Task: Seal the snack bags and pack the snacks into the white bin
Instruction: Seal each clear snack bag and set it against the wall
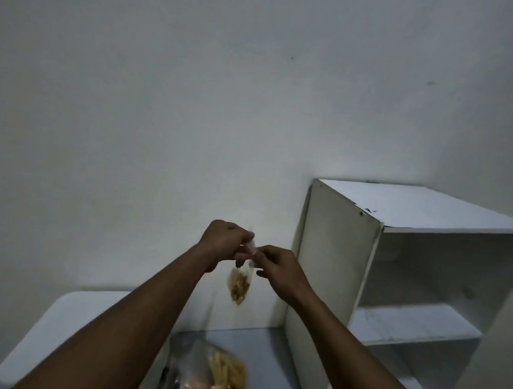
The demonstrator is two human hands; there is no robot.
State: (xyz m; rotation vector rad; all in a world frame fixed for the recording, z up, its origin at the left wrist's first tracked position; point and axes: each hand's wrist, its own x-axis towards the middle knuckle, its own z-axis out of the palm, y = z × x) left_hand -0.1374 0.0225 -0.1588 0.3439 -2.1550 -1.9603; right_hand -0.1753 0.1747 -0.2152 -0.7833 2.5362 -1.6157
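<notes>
While the white shelf unit [421, 273] stands at your right and the table [64, 327] lies below, you hold both hands up before the wall. Your left hand [223, 242] and right hand [278, 270] each pinch the top of a small clear snack bag [240, 284] with curled fingers. The bag hangs between them, above the table. Below, a heap of bags [211, 370] is blurred and cut off by the frame edge.

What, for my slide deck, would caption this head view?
Left hand and right hand pinch the top of a small snack bag, held above more bagged snacks.
</notes>
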